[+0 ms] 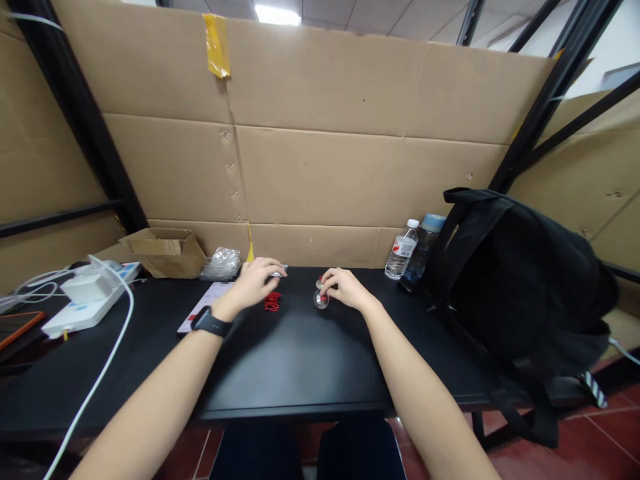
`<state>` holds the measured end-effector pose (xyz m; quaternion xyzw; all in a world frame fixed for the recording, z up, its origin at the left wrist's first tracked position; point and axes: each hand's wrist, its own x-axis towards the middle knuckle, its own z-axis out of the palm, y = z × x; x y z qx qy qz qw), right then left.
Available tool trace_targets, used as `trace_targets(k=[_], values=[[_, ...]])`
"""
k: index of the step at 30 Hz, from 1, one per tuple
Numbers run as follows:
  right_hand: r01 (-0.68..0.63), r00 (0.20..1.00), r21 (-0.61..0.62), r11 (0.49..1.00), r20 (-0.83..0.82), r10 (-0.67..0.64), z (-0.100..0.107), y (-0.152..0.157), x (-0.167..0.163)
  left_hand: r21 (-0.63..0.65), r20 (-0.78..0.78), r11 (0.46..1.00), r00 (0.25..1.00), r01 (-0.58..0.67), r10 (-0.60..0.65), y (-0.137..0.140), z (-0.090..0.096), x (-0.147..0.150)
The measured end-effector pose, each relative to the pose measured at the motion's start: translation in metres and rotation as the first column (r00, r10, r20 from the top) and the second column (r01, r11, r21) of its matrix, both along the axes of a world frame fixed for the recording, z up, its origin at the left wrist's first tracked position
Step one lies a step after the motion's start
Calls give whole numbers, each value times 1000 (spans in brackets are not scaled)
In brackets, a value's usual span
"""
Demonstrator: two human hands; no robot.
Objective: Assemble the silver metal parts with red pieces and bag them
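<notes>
My right hand [345, 288] pinches a clear round piece, like a suction cup [321, 301], with a bit of red at its middle. A second small clear piece with red [319, 283] shows just behind it, partly hidden by the fingers. To the left, my left hand [257, 279] is curled over the table, palm down. Something small and shiny [281, 272] shows at its fingertips, too small to name. A bundle of red cord [271, 302] lies on the black table [300, 373] just below the left fingers.
A phone [203, 305] lies under my left wrist. Behind it are a crumpled clear plastic packet [221, 264] and a paper bag [167, 253]. A power strip [93, 303] with cables sits far left. Bottles [401, 251] and a black backpack [515, 287] stand right; cardboard [320, 173] walls the back.
</notes>
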<state>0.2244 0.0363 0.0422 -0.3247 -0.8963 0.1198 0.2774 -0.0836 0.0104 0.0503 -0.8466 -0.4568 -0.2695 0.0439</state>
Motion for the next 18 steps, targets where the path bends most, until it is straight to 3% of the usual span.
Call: trace_targets(k=[3,6,18], values=[[-58,998,25,998,-24,58,1,-3,-5,-4,22,985,985,173,-173,-12,-11,40],[-75,994,34,997,-72,77,0,-5,-9,9,55,982,980,190,-190,-18,-21,58],[-118,982,-9,993,-147,115,9,-14,-16,-21,100,975,971,221,-218,-10,-24,49]])
